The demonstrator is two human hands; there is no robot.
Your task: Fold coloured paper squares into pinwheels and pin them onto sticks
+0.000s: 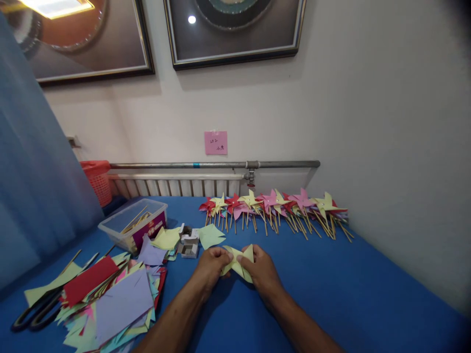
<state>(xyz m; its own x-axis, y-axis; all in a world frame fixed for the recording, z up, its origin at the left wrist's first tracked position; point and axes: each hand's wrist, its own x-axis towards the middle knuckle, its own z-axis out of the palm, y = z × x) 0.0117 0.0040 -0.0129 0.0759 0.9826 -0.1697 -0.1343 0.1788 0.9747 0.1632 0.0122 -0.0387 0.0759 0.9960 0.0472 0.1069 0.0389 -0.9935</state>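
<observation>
Between the fingers (217,252), yellow paper (236,264).

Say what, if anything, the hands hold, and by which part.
A pale yellow folded paper piece: the left hand pinches its left end, the right hand its right end.

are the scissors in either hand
No, the scissors lie on the blue table, while the left hand and the right hand both hold the pale yellow paper.
</observation>
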